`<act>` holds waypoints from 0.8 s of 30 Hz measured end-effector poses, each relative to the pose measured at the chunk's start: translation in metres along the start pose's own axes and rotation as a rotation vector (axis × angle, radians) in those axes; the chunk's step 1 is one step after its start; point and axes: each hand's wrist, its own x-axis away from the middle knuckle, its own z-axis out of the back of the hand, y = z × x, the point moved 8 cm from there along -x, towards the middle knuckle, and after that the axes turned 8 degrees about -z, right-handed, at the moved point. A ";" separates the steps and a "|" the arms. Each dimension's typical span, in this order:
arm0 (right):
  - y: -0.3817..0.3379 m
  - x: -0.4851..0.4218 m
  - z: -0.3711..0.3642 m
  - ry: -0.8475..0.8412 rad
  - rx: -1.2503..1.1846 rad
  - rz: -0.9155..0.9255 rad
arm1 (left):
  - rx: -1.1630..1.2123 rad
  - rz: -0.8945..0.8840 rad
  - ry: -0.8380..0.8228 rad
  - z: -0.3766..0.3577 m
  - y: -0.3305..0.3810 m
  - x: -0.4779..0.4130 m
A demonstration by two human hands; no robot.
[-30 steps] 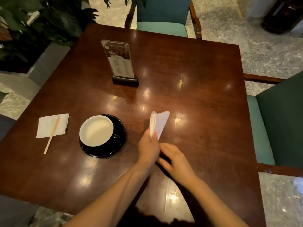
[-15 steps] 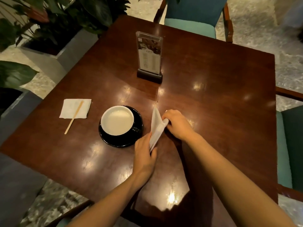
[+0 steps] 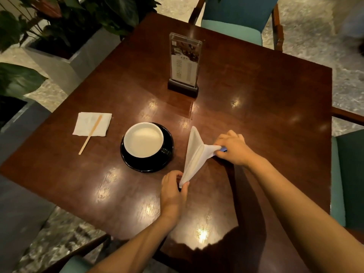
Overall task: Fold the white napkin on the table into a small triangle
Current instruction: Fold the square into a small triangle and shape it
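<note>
A dark wooden square worktop (image 3: 256,125) fills the view, with bare wood from its middle to the right edge. Teal chairs stand at the far edge (image 3: 236,22) and the right edge (image 3: 348,174), and leafy planters (image 3: 65,56) sit off the left corner. A clear menu stand (image 3: 185,64) stands upright towards the far edge. A white cup (image 3: 143,139) on a black saucer (image 3: 145,166) sits left of centre. Just right of it is the white napkin (image 3: 194,154), folded and partly lifted. The left hand (image 3: 172,192) has a pinching grip on its near tip, and the right hand (image 3: 233,147) grips its right corner, fingertips hidden. Near the left edge lies a flat napkin (image 3: 86,125) with a wooden stirrer (image 3: 90,134) across it. The forearms hide the near edge.
</note>
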 end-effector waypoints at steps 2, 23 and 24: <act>0.010 0.002 -0.006 -0.015 -0.003 -0.013 | -0.003 -0.048 0.008 -0.003 0.006 0.003; -0.033 -0.048 0.004 -0.187 -0.573 -0.554 | -0.188 -0.119 -0.137 0.003 -0.001 0.009; -0.038 -0.054 0.003 -0.191 -0.515 -0.557 | -0.204 -0.130 -0.139 0.003 0.000 0.008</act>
